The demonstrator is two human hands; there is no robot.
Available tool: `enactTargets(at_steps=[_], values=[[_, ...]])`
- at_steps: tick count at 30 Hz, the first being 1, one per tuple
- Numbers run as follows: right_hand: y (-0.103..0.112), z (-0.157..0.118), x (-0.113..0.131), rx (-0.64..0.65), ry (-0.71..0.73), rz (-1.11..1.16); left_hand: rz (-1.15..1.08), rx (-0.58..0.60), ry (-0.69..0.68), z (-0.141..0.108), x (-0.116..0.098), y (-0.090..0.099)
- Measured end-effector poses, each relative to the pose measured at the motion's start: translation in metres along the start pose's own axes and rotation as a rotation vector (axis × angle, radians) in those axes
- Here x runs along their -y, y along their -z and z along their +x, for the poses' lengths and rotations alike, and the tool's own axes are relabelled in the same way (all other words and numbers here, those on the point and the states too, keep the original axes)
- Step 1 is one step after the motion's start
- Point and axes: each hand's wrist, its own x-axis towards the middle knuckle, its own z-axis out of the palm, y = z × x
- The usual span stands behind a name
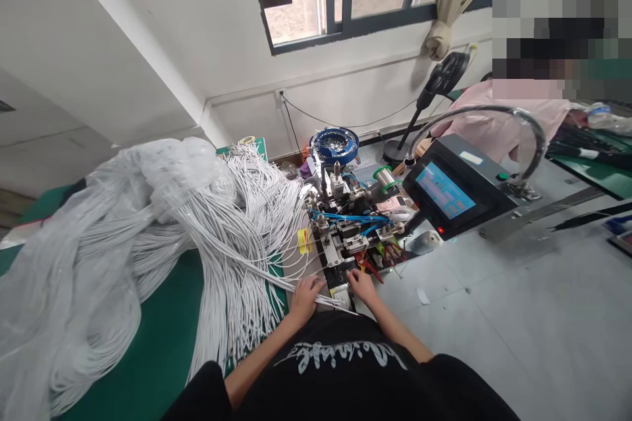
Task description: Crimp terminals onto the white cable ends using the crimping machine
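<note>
My left hand [305, 297] is closed with its fingers curled over the ends of several white cables [328, 301] in front of the machine. It appears to pinch a cable, but the fingertips are small and partly hidden. Just to the right, my right hand [362, 285] is also closed, thumb and fingers together at the machine's front edge; what they pinch is too small to make out. The benchtop machine [340, 227] has metal blocks, black parts and blue air tubes. A large pile of white cables [247, 210] fans out from the left toward my left hand.
Clear plastic wrapping [113, 210] covers the cables on the green mat [168, 316]. Behind the machine are a blue bowl feeder [336, 145] and a wire spool [385, 179]. A touchscreen panel [447, 191], red-handled pliers [368, 266] and a black fan [447, 75] are rightward. A person in pink [513, 118] sits beyond.
</note>
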Motion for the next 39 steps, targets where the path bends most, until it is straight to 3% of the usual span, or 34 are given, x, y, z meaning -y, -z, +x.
enactTargets(at_steps=[4, 10, 13, 17, 24, 28, 32, 39], values=[[0.014, -0.009, 0.021, 0.094, 0.068, 0.094, -0.049, 0.007, 0.003, -0.001, -0.005, 0.004], [0.025, -0.019, 0.049, 0.597, 0.212, 0.406, 0.016, 0.113, 0.054, 0.004, -0.008, 0.013], [0.022, -0.022, 0.053, 0.734, 0.163, 0.503, 0.016, 0.134, 0.059, 0.004, -0.007, 0.014], [0.017, -0.021, 0.051, 0.678, 0.094, 0.532, -0.006, 0.14, 0.076, 0.004, -0.007, 0.014], [0.013, -0.019, 0.052, 0.677, 0.124, 0.439, -0.053, 0.156, 0.081, 0.003, -0.007, 0.015], [0.004, -0.014, 0.049, 0.472, -0.034, 0.605, -0.075, 0.102, 0.05, 0.001, -0.005, 0.015], [0.0, -0.009, 0.046, 0.227, -0.078, 0.641, -0.144, 0.035, -0.025, 0.001, -0.006, 0.015], [-0.002, -0.01, 0.04, 0.04, -0.101, 0.606, -0.168, 0.047, -0.031, 0.003, -0.007, 0.011]])
